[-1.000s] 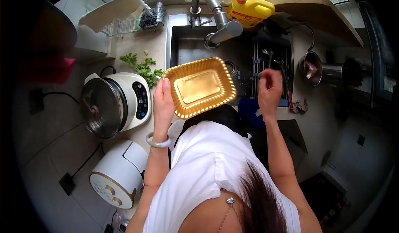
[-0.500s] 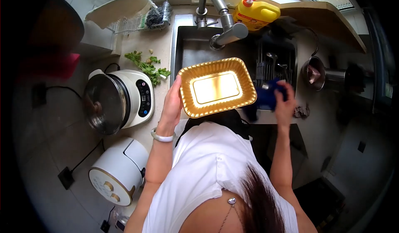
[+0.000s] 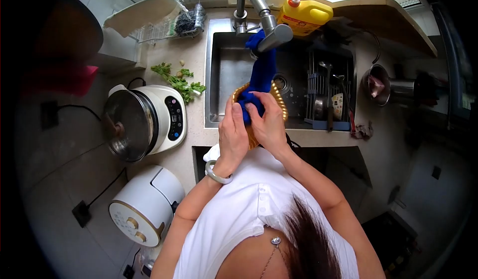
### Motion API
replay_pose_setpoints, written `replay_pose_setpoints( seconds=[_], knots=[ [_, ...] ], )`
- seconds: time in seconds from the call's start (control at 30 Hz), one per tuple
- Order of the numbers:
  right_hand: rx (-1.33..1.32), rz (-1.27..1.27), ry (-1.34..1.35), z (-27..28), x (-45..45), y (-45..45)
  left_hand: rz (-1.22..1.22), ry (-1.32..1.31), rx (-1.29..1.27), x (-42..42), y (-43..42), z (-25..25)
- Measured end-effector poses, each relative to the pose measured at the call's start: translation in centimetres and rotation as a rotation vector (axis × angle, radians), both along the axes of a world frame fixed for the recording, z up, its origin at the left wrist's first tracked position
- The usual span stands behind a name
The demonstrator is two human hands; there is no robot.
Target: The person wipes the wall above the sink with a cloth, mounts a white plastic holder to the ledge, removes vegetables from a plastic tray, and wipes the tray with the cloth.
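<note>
My left hand (image 3: 234, 134) is closed on the left side of the gold tray (image 3: 279, 102), which is tipped and mostly hidden behind my hands. Bunched blue cloth (image 3: 263, 72) lies against the tray, and the fingers of my right hand (image 3: 269, 124) press on it. From my hands the cloth stretches up over the sink to the faucet (image 3: 277, 36), where its far end is by the spout.
The sink (image 3: 226, 70) holds a rack (image 3: 318, 85) with utensils at its right. Leafy greens (image 3: 179, 82), a white cooker (image 3: 172, 114) and a white appliance (image 3: 149, 199) are on the left. A yellow bottle (image 3: 306, 16) stands behind the sink, a pot (image 3: 377, 87) to the right.
My right hand has come left to the tray with the blue cloth, which now reaches the faucet. The tray has gone from face-up to tipped between my hands. The rack is uncovered.
</note>
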State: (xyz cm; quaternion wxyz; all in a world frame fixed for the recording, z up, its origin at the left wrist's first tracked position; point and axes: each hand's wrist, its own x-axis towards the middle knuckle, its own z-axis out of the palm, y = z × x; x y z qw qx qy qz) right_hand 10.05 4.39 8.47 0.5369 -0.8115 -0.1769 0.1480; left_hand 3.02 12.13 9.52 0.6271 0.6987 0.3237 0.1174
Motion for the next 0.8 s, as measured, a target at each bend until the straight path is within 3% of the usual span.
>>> replay_pose_setpoints(
  seconds=[0.1, 0.17, 0.33, 0.63, 0.8],
  knots=[
    [0.026, 0.042, 0.08, -0.6, 0.5, 0.2, -0.015, 0.037, 0.094, 0.1, 0.2, -0.3],
    [0.207, -0.08, 0.616, -0.5, 0.5, 0.2, -0.088, 0.05, 0.236, -0.1, 0.3, -0.7],
    [0.432, -0.082, 1.066, -1.1, 1.8, -1.1, -0.17, 0.022, 0.327, -0.1, 0.7, -1.3],
    [0.698, -0.045, 1.36, -2.5, 3.4, -2.4, -0.248, 0.102, 0.146, 0.6, 1.4, -0.1],
    [0.786, -0.053, 1.415, -3.0, 3.8, -3.3, -0.253, -0.083, 0.336, 1.4, 1.2, -1.0]
  ],
)
